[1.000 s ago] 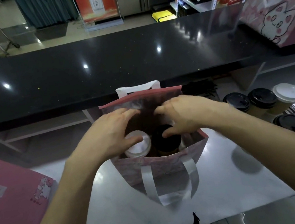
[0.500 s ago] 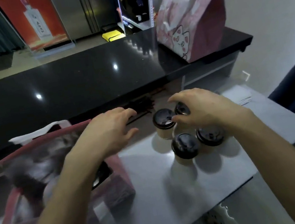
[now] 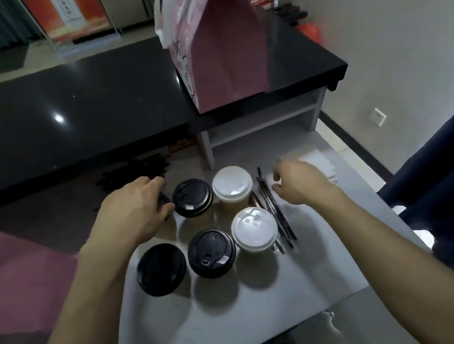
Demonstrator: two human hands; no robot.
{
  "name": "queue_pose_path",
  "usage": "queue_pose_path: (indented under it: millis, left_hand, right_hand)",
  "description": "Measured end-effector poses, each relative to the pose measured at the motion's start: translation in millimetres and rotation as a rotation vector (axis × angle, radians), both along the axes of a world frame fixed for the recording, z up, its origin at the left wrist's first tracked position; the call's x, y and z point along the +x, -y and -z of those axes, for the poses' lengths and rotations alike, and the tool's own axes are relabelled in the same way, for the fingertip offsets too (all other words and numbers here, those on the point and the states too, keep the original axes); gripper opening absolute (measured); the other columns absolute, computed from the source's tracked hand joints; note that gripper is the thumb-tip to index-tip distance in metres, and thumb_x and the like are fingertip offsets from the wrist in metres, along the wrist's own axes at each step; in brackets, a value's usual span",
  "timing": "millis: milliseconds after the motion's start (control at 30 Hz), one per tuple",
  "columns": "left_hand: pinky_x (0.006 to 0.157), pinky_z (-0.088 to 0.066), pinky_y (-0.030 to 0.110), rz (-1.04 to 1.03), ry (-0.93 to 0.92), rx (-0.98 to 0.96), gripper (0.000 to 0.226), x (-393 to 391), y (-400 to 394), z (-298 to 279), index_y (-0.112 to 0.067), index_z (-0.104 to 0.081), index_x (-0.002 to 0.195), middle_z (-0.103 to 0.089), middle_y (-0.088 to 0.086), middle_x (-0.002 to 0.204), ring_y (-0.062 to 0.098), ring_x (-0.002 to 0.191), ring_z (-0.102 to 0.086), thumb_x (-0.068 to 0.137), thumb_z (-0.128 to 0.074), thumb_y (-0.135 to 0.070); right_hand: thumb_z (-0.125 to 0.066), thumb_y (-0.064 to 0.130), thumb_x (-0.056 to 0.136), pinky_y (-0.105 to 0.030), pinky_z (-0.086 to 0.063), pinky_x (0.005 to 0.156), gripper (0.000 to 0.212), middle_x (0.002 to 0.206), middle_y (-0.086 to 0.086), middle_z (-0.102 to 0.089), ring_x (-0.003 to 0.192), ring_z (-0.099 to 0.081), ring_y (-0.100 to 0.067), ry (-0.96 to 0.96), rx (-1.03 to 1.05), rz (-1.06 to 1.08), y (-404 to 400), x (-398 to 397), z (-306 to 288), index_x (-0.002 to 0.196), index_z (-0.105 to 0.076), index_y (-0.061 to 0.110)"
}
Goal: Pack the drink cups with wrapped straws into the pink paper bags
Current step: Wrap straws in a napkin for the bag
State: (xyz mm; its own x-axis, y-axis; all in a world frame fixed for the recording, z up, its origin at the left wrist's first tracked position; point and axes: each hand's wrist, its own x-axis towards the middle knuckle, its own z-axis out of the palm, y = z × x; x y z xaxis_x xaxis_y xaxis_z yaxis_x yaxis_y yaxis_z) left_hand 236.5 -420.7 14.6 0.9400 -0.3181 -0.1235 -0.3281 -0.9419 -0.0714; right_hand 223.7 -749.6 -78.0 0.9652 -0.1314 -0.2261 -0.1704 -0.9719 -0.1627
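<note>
Several lidded drink cups stand on the white table: black-lid cups [image 3: 192, 197], [image 3: 161, 269], [image 3: 211, 253] and white-lid cups [image 3: 232, 184], [image 3: 253, 227]. My left hand [image 3: 135, 212] curls round another black-lid cup [image 3: 163, 199], which it mostly hides. Wrapped straws [image 3: 276, 211] lie just right of the white-lid cups. Beside their far end hovers my right hand [image 3: 297, 183], fingers loosely curled and holding nothing. A blurred pink paper bag [image 3: 12, 285] lies at the left edge. A closed pink bag [image 3: 225, 50] stands on the black counter.
The black counter [image 3: 74, 123] runs across the back above the table. A pile of dark straws [image 3: 134, 171] lies under its edge. White napkins [image 3: 318, 161] sit beyond my right hand. A dark blue curtain [image 3: 448, 178] hangs at the right.
The view has swung right, from the open bag to the cups. My left hand has come down round a black-lid cup. My right hand moved right from the cups to the straws.
</note>
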Motion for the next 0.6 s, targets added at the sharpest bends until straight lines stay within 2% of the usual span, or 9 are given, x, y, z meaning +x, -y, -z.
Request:
queue_pose_path:
  millis: [133, 233, 300, 333, 400, 467, 533, 600]
  left_hand:
    - [0.092, -0.058, 0.043, -0.052, -0.027, -0.003, 0.06, -4.1, 29.1, 3.4, -0.028, -0.049, 0.157, -0.061, 0.0, 0.143, 0.027, 0.126, -0.065, 0.106, -0.059, -0.058]
    - [0.09, -0.057, 0.043, -0.06, -0.011, -0.039, 0.056, -6.6, 42.0, 6.5, -0.028, -0.053, 0.152, -0.063, -0.001, 0.137, 0.027, 0.123, -0.065, 0.105, -0.062, -0.055]
    - [0.089, -0.057, 0.043, -0.066, 0.01, -0.064, 0.054, -9.0, 50.4, 8.8, -0.028, -0.055, 0.151, -0.064, -0.001, 0.134, 0.027, 0.121, -0.066, 0.104, -0.064, -0.054]
    - [0.088, -0.057, 0.043, -0.068, 0.024, -0.078, 0.053, -9.7, 54.9, 10.0, -0.028, -0.056, 0.149, -0.065, -0.002, 0.133, 0.027, 0.121, -0.066, 0.104, -0.065, -0.054]
    - [0.089, -0.056, 0.043, -0.071, 0.057, -0.128, 0.049, -9.5, 64.4, 12.5, -0.027, -0.06, 0.146, -0.067, -0.002, 0.129, 0.026, 0.12, -0.066, 0.103, -0.066, -0.051]
    - [0.093, -0.057, 0.044, -0.079, 0.077, -0.271, 0.043, -7.8, 75.1, 14.8, -0.026, -0.067, 0.139, -0.071, -0.004, 0.124, 0.022, 0.115, -0.068, 0.102, -0.069, -0.047]
    - [0.091, -0.059, 0.038, -0.105, 0.065, -0.503, 0.029, -7.7, 90.5, 17.7, -0.028, -0.077, 0.126, -0.076, -0.013, 0.111, 0.009, 0.101, -0.071, 0.101, -0.073, -0.042]
    - [0.083, -0.059, 0.027, -0.139, -0.011, -0.719, 0.016, -6.3, 110.4, 20.7, -0.031, -0.084, 0.111, -0.079, -0.018, 0.095, -0.001, 0.086, -0.072, 0.101, -0.075, -0.04]
  right_hand:
    - [-0.076, 0.047, 0.096, -0.034, -0.049, 0.079, 0.037, 0.107, -0.014, -0.071, 0.108, -0.07, -0.036, -0.135, 0.113, 0.051, 6.8, 7.4, 55.3, 0.098, -0.064, 0.011]
    - [-0.081, 0.037, 0.093, -0.037, -0.054, 0.087, 0.033, 0.114, -0.018, -0.074, 0.111, -0.071, -0.037, -0.149, 0.197, 0.094, 10.0, 10.5, 78.3, 0.1, -0.066, 0.008]
    - [-0.077, 0.025, 0.091, -0.036, -0.052, 0.078, 0.025, 0.097, -0.019, -0.071, 0.102, -0.072, -0.037, -0.137, 0.251, 0.128, 16.4, 13.0, 85.4, 0.084, -0.059, 0.009]
    - [-0.077, 0.023, 0.09, -0.034, -0.049, 0.072, 0.027, 0.087, -0.017, -0.067, 0.095, -0.071, -0.036, -0.13, 0.283, 0.143, 20.5, 13.6, 86.8, 0.077, -0.057, 0.009]
    - [-0.079, 0.025, 0.09, -0.031, -0.047, 0.07, 0.028, 0.079, -0.01, -0.068, 0.087, -0.071, -0.033, -0.094, 0.342, 0.165, 30.4, 12.7, 83.0, 0.074, -0.065, 0.007]
    - [-0.081, 0.029, 0.091, -0.03, -0.052, 0.073, 0.019, 0.083, -0.004, -0.075, 0.085, -0.073, -0.026, -0.01, 0.409, 0.181, 40.4, 10.1, 71.5, 0.083, -0.077, 0.012]
    - [-0.084, 0.032, 0.092, -0.033, -0.059, 0.074, 0.016, 0.084, 0.0, -0.077, 0.076, -0.074, -0.022, 0.066, 0.515, 0.192, 47.2, 7.9, 53.6, 0.085, -0.078, 0.019]
    - [-0.088, 0.034, 0.091, -0.029, -0.058, 0.061, 0.018, 0.079, 0.004, -0.076, 0.063, -0.071, -0.012, 0.11, 0.653, 0.158, 47.7, 6.7, 30.3, 0.083, -0.078, 0.022]
